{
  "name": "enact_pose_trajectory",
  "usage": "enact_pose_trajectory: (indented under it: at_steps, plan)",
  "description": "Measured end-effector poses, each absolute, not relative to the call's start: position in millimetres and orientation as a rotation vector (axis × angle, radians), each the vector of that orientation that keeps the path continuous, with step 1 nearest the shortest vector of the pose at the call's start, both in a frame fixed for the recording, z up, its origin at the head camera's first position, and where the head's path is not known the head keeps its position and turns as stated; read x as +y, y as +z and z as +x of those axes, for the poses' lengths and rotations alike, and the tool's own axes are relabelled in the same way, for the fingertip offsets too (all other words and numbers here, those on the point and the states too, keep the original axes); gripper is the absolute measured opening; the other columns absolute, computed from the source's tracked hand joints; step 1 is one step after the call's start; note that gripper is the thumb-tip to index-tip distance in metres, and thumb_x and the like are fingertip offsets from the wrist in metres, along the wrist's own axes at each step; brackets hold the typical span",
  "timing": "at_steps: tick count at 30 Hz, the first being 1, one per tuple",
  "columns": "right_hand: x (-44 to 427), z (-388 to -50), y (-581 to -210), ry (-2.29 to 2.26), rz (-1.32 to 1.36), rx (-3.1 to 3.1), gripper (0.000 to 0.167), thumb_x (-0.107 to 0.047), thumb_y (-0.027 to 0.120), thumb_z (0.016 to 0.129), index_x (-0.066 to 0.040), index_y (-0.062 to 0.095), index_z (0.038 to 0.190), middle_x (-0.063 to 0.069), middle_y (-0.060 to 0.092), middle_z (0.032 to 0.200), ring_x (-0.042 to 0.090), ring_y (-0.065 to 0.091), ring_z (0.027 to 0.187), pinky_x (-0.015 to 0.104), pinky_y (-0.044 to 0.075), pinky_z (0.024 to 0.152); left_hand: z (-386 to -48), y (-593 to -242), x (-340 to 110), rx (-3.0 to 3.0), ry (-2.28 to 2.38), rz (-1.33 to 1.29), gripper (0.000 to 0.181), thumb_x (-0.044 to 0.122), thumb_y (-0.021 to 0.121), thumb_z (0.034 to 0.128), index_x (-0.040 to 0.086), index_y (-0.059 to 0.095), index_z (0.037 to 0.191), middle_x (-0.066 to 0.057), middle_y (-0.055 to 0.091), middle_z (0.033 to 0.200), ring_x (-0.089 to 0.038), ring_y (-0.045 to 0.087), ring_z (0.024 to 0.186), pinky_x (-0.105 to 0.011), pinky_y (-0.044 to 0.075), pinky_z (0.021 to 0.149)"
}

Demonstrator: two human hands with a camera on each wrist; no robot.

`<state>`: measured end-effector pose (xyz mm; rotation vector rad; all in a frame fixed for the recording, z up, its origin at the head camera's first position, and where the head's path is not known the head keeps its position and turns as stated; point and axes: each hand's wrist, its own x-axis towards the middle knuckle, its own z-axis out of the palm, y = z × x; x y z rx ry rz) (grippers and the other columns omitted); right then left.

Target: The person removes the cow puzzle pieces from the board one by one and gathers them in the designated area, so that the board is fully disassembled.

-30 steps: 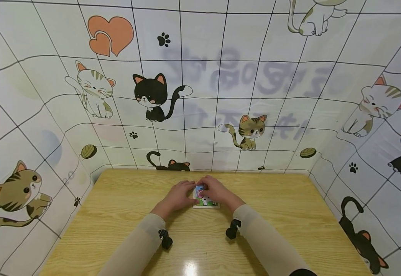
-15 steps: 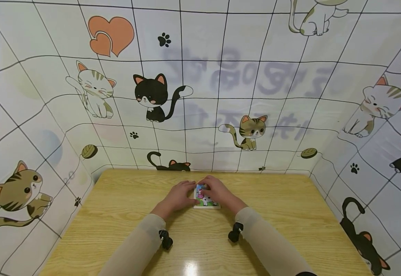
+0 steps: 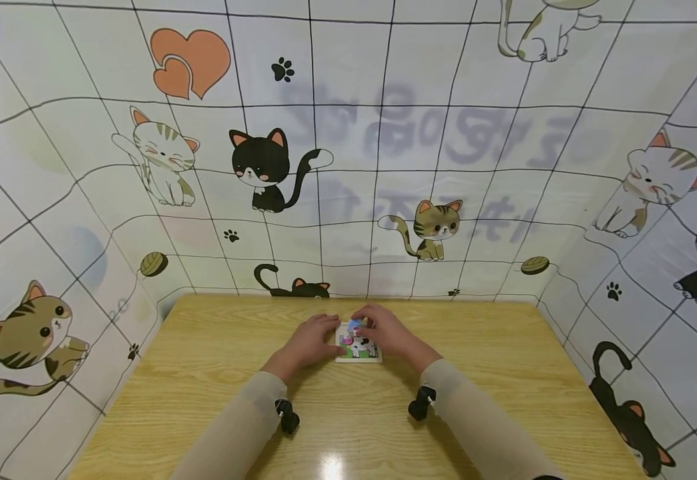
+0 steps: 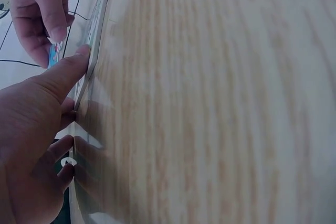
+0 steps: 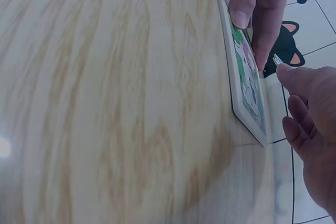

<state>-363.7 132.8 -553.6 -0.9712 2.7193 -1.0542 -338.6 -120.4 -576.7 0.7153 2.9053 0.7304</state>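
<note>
A small square picture puzzle board [image 3: 368,351] with a cow on green lies flat near the table's far edge. My left hand [image 3: 308,343] holds its left side, thumb at the near corner and fingers toward the far one. Between thumb and fingertips my right hand [image 3: 389,333] pinches a small puzzle piece [image 3: 354,325], partly blue, above the board's far part. The piece [image 4: 53,56] shows blue in the left wrist view. In the right wrist view it is seen edge-on, apart from the board [image 5: 239,85]. The fingers hide some of the board.
The light wooden table [image 3: 348,413] stretches toward me. Right behind its far edge hangs a white cloth wall [image 3: 354,233] printed with cats and grid lines, which also runs along both sides.
My right hand has moved a little to the right and lifted the piece from the board, so more of the cow picture shows. The left hand has stayed in place.
</note>
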Motion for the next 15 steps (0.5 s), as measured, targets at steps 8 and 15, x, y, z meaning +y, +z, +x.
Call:
enact_pose_trajectory:
  at_steps: [8, 15]
  plan:
    - [151.8, -363.1, -549.2, -1.068, -0.937, 2.707, 0.027, -0.010, 0.076, 0.106, -0.009, 0.075, 0.134, 0.004, 0.069, 0.128, 0.015, 0.062, 0.097, 0.036, 0.057, 0.082, -338.6, -576.6, -119.3, 2.906, 0.735, 0.698, 0.079, 0.047, 0.086, 0.0969, 0.004, 0.060, 0.159, -0.010, 0.052, 0.168, -0.041, 0.040, 0.159, -0.063, 0.034, 0.128]
    - [173.7, -364.8, -548.1, -1.037, -0.901, 2.752, 0.026, -0.011, 0.076, 0.106, -0.009, 0.076, 0.132, 0.003, 0.068, 0.126, 0.016, 0.063, 0.100, 0.036, 0.058, 0.083, -338.8, -576.8, -118.4, 2.911, 0.720, 0.687, 0.080, 0.046, 0.087, 0.0961, 0.006, 0.060, 0.159, -0.008, 0.052, 0.169, -0.040, 0.040, 0.159, -0.061, 0.035, 0.128]
